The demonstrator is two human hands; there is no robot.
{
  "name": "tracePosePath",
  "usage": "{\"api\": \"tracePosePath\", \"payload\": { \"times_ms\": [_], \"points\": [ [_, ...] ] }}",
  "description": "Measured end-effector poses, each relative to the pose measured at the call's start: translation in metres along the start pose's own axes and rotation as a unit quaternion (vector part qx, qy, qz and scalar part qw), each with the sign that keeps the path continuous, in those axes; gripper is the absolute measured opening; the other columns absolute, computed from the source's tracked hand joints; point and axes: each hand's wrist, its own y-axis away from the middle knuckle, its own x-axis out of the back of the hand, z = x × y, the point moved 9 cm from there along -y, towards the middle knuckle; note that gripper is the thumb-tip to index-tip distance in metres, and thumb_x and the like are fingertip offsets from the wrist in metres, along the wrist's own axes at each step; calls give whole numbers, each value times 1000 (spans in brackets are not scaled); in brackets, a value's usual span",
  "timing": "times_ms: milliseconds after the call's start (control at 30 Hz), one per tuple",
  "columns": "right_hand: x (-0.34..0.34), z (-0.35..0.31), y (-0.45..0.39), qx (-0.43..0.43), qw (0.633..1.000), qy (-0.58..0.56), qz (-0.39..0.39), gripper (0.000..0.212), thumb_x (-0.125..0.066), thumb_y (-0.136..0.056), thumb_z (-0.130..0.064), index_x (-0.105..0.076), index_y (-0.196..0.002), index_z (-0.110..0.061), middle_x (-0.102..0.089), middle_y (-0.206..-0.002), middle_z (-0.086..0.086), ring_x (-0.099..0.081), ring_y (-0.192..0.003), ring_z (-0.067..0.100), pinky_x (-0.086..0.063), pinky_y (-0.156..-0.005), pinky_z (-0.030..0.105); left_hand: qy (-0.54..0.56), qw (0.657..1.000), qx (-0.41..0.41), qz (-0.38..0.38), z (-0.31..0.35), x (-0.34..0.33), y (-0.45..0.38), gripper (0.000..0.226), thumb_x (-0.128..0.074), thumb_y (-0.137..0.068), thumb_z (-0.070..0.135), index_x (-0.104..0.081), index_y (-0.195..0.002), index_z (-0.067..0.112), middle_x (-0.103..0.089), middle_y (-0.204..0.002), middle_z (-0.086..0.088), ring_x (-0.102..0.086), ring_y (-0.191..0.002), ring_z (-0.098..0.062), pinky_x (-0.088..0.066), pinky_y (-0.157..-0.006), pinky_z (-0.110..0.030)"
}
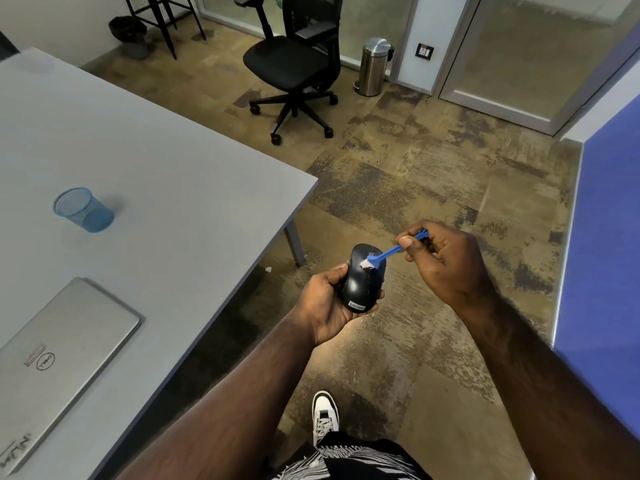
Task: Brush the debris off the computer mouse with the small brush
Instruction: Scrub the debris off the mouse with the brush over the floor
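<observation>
The left hand [325, 306] hides the underside of the mouse [362, 278]. The right hand [446, 261] covers the brush [388, 252] handle's end. The laptop [59, 365] is cut off at the left edge, the chair [294, 60] at the top.

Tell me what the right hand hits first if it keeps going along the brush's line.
Likely the mouse: the right hand aims the brush down-left, bristles already on it. Behind sits the left hand.

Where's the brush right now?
In the head view, centre-right: the right hand pinches the blue brush, its white bristles on top of the black mouse held in the left hand, above the floor.
</observation>
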Motion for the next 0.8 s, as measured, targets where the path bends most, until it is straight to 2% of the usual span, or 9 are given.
{"api": "tracePosePath", "payload": {
  "times_ms": [100, 233, 367, 500, 633, 733, 800],
  "points": [
    [7, 6, 0, -10, 999, 20, 37, 12, -62, -92, -17, -71, -96, -12, -68, -75, 1, -66, -66, 17, -54, -60, 31, 0, 1000, 2, -4, 0, -1, 0, 47, -32, -101, 29, -51, -135, 3, -58, -125, -24, -64, -94, -36, -55, -73, -39],
    [4, 6, 2, -12, 1000, 5, 10, 13, -61, -91, -20, -71, -95, -11, -67, -74, 2, -66, -66, 19, -56, -60, 37, 5, 1000, 0, -5, 2, -1, 0, 47, -32, -101, 30, -51, -135, 4, -58, -125, -24, -63, -94, -36, -56, -71, -39],
    [10, 9, 1, -21, 999, 32, 33, 13, -61, -93, -17, -71, -95, -9, -68, -72, 3, -65, -65, 17, -56, -58, 37, 14, 1000, 2, -8, -1, 0, 1, 47, -32, -101, 29, -51, -136, 5, -58, -126, -24, -64, -94, -35, -55, -72, -40],
    [6, 7, 4, -16, 1000, 18, 4, 11, -63, -91, -15, -72, -95, -9, -68, -74, 2, -66, -67, 17, -54, -59, 27, 12, 1000, 3, -8, 0, 0, 0, 47, -32, -101, 30, -51, -135, 4, -59, -124, -25, -64, -94, -36, -56, -71, -39],
    [12, 8, 2, -28, 999, 28, 27, 11, -62, -92, -16, -71, -95, -11, -67, -70, 1, -66, -64, 15, -48, -55, 17, 13, 1000, 4, -5, -1, 1, 1, 46, -32, -101, 30, -51, -135, 6, -59, -125, -24, -64, -94, -36, -56, -71, -40],
    [6, 6, 4, -25, 1000, 8, -9, 9, -63, -91, -15, -71, -93, -13, -67, -71, -1, -64, -65, 16, -50, -57, 23, 6, 1000, 6, -2, -1, 0, 0, 48, -32, -101, 30, -51, -136, 4, -59, -123, -24, -64, -94, -35, -56, -72, -39],
    [7, 10, 3, -33, 999, 17, -3, 9, -63, -91, -17, -71, -92, -13, -67, -71, 1, -64, -63, 20, -51, -56, 29, 6, 1000, 9, 3, -1, 1, 0, 48, -33, -100, 30, -51, -135, 3, -59, -123, -23, -64, -94, -35, -56, -71, -38]
  ]
}}
